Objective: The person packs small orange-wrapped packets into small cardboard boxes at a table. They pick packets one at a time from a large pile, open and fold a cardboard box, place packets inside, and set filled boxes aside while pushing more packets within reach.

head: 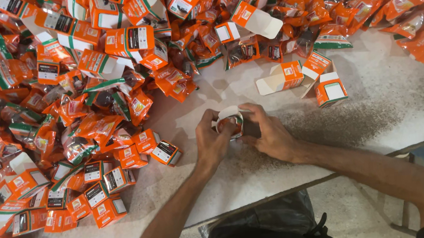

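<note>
Both my hands meet at the middle of the white table (378,101). My left hand (211,140) and my right hand (268,134) together grip one small orange and white carton (230,121) with its flap up. An orange pouch shows inside the carton's mouth, between my fingers. The nearest loose boxes lie to the left of my left hand.
A large heap of orange and green pouches (85,111) covers the table's left and back. Closed small boxes (93,192) lie in a cluster at the lower left. Open empty cartons (324,83) stand just behind my hands. The table's front edge (292,186) runs below my wrists.
</note>
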Motion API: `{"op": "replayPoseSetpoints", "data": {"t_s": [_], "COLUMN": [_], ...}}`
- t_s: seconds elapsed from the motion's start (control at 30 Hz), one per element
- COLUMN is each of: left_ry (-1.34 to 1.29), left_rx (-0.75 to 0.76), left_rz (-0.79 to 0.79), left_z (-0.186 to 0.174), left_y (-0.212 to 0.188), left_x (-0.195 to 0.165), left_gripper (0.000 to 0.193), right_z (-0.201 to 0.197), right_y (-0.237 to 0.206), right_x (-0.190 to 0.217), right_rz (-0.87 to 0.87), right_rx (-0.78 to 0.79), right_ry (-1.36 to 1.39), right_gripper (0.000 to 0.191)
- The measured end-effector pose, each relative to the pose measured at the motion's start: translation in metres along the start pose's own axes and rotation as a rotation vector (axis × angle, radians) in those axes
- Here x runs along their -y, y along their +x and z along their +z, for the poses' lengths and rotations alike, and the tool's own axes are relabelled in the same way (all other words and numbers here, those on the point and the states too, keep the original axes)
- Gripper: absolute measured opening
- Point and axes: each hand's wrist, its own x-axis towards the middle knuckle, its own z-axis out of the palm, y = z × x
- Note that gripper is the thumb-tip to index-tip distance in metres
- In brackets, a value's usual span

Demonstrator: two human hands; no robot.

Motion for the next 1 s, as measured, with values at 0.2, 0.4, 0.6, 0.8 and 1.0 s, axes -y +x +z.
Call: {"op": "replayPoseSetpoints", "data": {"t_s": [0.2, 0.4, 0.6, 0.8, 1.0], "left_ry": [-0.063, -0.656, -0.161, 0.322, 0.418], "left_rx": [0.006, 0.287, 0.189, 0.137, 0.236], "left_rz": [-0.135, -0.369, -0.141, 0.724, 0.757], "left_z": [0.001, -0.036, -0.019, -0.023, -0.029], "left_y": [-0.003, 0.001, 0.007, -0.007, -0.01], "left_x": [-0.016, -0.023, 0.001, -0.008, -0.017], "left_gripper": [0.02, 0.025, 0.018, 0.037, 0.03], "right_z": [0.004, 0.006, 0.008, 0.004, 0.002], "right_y": [0.001, 0.002, 0.002, 0.001, 0.002], "right_x": [-0.005, -0.003, -0.003, -0.003, -0.001], "right_rz": [-0.372, -0.337, -0.34, -0.239, -0.156], "right_rx": [0.009, 0.078, 0.012, -0.011, 0.007], "right_ry": [-0.459, -0.584, -0.447, -0.368, -0.288], "right_gripper": [0.083, 0.082, 0.054, 0.046, 0.051]}}
